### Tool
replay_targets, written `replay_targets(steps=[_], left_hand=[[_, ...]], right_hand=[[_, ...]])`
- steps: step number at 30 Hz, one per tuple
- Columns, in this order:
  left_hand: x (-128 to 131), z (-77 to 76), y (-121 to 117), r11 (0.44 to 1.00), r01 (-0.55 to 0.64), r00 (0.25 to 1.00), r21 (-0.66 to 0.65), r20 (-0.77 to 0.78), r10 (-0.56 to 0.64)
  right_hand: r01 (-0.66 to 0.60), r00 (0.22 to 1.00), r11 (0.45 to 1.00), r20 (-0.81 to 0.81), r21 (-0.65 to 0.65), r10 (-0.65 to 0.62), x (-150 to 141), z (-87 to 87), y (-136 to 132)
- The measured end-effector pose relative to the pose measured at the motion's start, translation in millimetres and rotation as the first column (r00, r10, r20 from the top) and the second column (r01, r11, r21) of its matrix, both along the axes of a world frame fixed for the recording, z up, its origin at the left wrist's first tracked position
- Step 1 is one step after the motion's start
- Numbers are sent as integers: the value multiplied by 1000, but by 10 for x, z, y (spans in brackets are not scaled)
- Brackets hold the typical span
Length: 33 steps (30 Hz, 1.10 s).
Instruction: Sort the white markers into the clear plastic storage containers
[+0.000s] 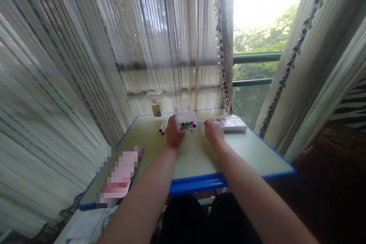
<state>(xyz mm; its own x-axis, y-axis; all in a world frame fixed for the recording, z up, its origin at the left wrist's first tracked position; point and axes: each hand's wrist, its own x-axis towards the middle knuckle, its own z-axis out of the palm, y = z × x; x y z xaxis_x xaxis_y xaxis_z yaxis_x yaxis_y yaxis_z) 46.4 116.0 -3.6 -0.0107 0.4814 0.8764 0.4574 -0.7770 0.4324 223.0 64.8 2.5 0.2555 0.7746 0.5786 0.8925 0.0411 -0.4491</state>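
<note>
My left hand (pixel 174 134) is closed around the side of a clear plastic marker case (pixel 188 131), tilted toward me above the table with its lid raised. Inside stand several markers (pixel 187 125), their ends purple, green, pink, yellow and blue. Just right of the case, my right hand (pixel 214 130) pinches a slim white marker (pixel 201 122) pointing at the case; its far tip is hard to make out. Two white markers (pixel 164 125) with dark and red ends lie left of my left hand.
A flat white compartment box (pixel 233 123) sits at the table's right, beyond my right hand. At the back left stands an upright clear container (pixel 156 108). A blurred pink item (pixel 122 169) lies left. The table (pixel 197 156) has a blue edge; curtains (pixel 177 38) hang behind.
</note>
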Motion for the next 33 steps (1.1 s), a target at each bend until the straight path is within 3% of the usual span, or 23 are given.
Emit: replay_targets(steps=[1,2,4,5,7,13,16,18,22,24,28,33], left_hand=[[-3,-1,-3,1000,7,1000,3,6,-7],[-5,-3,-6,1000,15,1000,6,13,-15],[-8,-7,-11,1000,24,999,2,33,-24],[-7,-10,-10,1000,24,999,-5,43,-24],[-3,-12,-6,1000,17,998,-15,61,-16],[14,-1,7,1000,-7,994,-27,106,10],[16,-5,3,999,-33,997,-36,70,36],[17,-8,-2,998,-54,998,-38,34,55],[26,4,-22,998,-52,997,-19,-64,50],[35,17,-39,1000,-26,995,8,-100,27],[64,39,-80,996,59,988,72,-149,-48],[90,41,-99,996,79,979,49,-190,-69]], right_hand=[[38,998,993,-50,111,-32,19,53,-46],[95,987,947,-151,307,-50,35,107,-98],[190,945,778,-326,599,20,55,204,-202],[233,913,701,-399,673,79,59,244,-245],[274,839,622,-499,733,219,58,302,-304],[222,535,583,-597,782,597,24,405,-350],[142,461,586,-577,798,674,-56,417,-402],[12,503,600,-523,800,688,-148,391,-444],[-285,705,629,-287,723,649,-352,289,-500],[-388,759,639,-163,664,631,-422,253,-511],[-492,784,643,-24,587,621,-481,247,-520],[-562,771,631,61,535,634,-488,260,-511]])
